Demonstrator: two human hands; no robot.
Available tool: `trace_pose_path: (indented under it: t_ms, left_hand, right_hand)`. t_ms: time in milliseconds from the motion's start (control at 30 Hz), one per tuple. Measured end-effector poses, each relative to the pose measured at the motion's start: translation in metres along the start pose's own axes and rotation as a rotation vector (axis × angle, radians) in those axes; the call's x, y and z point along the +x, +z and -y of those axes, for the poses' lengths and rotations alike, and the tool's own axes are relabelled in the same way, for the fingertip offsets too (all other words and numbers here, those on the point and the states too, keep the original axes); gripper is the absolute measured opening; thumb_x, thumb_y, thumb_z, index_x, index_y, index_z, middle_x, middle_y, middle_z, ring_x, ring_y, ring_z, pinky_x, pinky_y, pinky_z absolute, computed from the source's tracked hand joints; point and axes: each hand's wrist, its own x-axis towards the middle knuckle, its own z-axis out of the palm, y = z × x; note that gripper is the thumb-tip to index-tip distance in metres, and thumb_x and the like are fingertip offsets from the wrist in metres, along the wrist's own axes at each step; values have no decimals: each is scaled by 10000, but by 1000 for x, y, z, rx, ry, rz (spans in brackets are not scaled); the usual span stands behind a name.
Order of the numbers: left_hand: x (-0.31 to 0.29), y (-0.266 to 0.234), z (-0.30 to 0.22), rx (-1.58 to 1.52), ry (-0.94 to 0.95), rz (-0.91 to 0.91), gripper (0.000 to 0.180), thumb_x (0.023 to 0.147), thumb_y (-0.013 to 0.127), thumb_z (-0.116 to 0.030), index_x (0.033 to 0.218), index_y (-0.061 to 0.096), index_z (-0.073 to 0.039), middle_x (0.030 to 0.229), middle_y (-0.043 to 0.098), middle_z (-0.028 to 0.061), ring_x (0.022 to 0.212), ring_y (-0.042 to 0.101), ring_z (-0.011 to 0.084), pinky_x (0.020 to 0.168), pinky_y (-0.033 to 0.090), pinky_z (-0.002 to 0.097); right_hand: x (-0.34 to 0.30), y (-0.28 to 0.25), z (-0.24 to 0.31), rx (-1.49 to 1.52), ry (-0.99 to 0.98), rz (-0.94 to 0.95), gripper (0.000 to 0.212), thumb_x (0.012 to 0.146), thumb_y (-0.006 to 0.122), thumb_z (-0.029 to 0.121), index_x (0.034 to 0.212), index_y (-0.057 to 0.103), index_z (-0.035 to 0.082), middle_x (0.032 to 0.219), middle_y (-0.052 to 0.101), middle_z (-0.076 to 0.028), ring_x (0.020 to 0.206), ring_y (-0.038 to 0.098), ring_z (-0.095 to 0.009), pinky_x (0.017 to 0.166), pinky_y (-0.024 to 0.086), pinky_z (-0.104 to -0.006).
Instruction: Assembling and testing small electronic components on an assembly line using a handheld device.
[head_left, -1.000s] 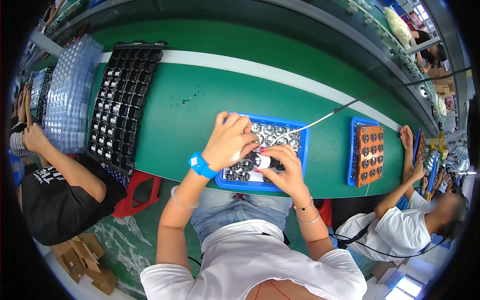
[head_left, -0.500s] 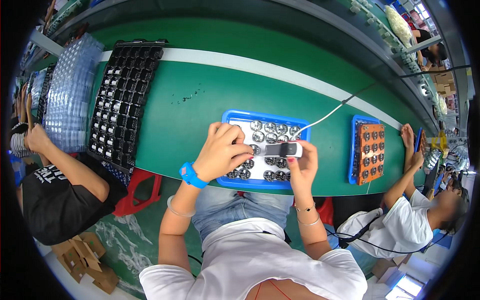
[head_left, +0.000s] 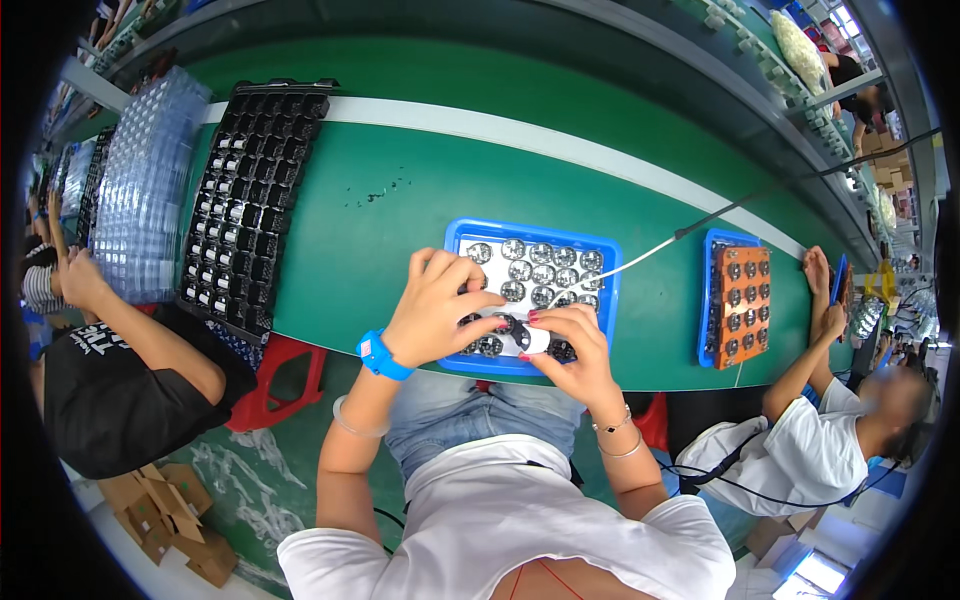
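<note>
My left hand (head_left: 437,305), wearing a blue wristwatch (head_left: 384,354), is closed, with thumb and forefinger at a small dark round part (head_left: 506,322). My right hand (head_left: 580,352) grips a white-and-black handheld device (head_left: 534,341), tilted with its black end against that part. A white cable (head_left: 630,262) runs from above right down behind my right fingers, where its end is hidden. Both hands are over a blue tray (head_left: 612,335) with a white lining. Rows of round, shiny black-and-silver parts (head_left: 542,254) lie in it, some covered by my hands.
A black compartment tray (head_left: 262,190) holding white pieces stands left, beside stacked clear plastic trays (head_left: 145,190). To the right, an orange board (head_left: 742,308) with round parts leans on another blue tray (head_left: 712,245). Co-workers sit on both sides. Small dark bits (head_left: 375,196) lie on the green table.
My right hand has turned the device from lying level to tilted and moved it left and down, toward my left fingertips. The cable has shifted with it. My left thumb and forefinger have parted slightly.
</note>
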Motion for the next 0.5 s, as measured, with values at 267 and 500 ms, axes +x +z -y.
trace_pose_path:
  t_ms: [267,500]
  left_hand:
    - [-8,6,-11,-40,4,146,166,696,764,-261,836,713,-187,872,452,-8,933,468,192,919,322,435]
    - [-7,7,-13,-46,6,113,135,703,743,-205,834,714,-191,867,455,-13,925,472,188,919,325,420]
  right_hand:
    - [-1,-1,-1,75,76,-49,368,700,773,124,1044,649,78,1048,657,-76,964,583,-254,899,411,-381]
    - [-1,-5,-2,61,31,-47,383,693,782,72,1034,613,34,1047,662,-112,975,604,-258,870,449,-356]
